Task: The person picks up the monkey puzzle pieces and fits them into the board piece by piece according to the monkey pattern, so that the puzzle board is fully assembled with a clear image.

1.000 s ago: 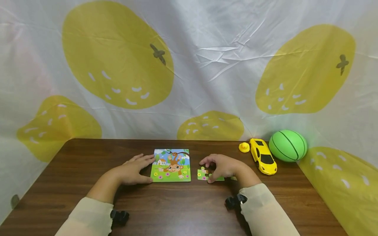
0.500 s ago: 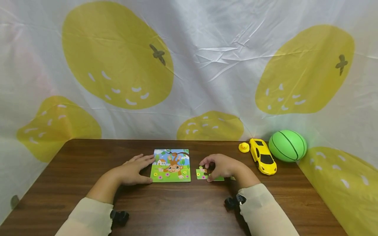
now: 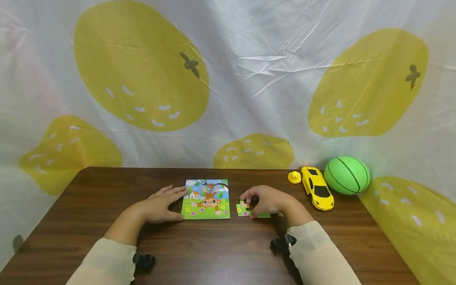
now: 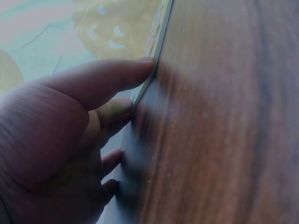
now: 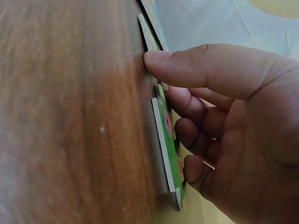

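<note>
A square monkey jigsaw puzzle (image 3: 206, 199) lies on the brown table. My left hand (image 3: 162, 206) is at its left side, the fingers fairly straight and the thumb touching the lower left corner. In the left wrist view that thumb (image 4: 126, 72) meets the puzzle's thin edge. Just right of the puzzle, my right hand (image 3: 268, 201) pinches a green jigsaw piece (image 3: 243, 209) low over the table, thumb at its near edge and fingers bent behind. Under the right palm lies another green piece (image 5: 166, 144), partly covered by the hand in the head view.
A yellow toy car (image 3: 318, 189), a small yellow rubber duck (image 3: 294, 177) and a green ball (image 3: 347, 175) stand at the back right. Another bit of a piece (image 3: 280, 214) shows by the right wrist. Behind the table hangs a white curtain (image 3: 256, 95) with yellow fruit shapes.
My right hand and the jigsaw piece in it have shifted slightly left, toward the puzzle. The left hand and the puzzle have stayed in place.
</note>
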Action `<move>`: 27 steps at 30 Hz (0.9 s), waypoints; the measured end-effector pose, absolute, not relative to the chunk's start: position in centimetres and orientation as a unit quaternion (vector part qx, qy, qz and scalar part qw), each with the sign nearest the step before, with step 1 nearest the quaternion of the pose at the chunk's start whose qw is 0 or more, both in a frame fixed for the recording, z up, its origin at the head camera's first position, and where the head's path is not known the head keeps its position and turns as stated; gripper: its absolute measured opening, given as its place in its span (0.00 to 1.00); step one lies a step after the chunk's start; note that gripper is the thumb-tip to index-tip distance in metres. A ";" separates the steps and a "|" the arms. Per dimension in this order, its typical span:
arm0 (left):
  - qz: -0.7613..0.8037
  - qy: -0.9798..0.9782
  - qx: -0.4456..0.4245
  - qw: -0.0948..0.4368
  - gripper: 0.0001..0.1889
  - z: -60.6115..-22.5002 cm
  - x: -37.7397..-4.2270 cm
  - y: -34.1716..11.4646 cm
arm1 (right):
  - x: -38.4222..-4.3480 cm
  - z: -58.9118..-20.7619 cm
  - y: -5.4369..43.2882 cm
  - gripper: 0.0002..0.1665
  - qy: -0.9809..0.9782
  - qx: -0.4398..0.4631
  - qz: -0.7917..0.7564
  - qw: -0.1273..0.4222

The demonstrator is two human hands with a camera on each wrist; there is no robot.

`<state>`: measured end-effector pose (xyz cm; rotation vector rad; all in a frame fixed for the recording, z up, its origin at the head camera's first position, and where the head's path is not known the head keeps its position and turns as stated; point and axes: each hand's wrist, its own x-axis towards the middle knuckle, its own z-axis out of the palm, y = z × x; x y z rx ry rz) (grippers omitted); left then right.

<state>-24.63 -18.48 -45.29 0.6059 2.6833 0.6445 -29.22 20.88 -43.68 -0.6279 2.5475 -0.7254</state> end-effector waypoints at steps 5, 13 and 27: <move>0.228 0.937 0.208 0.161 0.49 -45.3 -24.6 -18.5 | -29.1 -43.4 20.8 0.31 0.922 -0.216 -0.256 0.194; 0.223 0.938 0.209 0.161 0.49 -45.3 -24.7 -18.5 | -28.8 -42.5 19.9 0.33 0.909 -0.222 -0.302 0.180; 0.228 0.937 0.208 0.163 0.49 -45.2 -24.5 -18.4 | -28.9 -42.0 13.6 0.35 0.885 -0.292 -0.315 0.178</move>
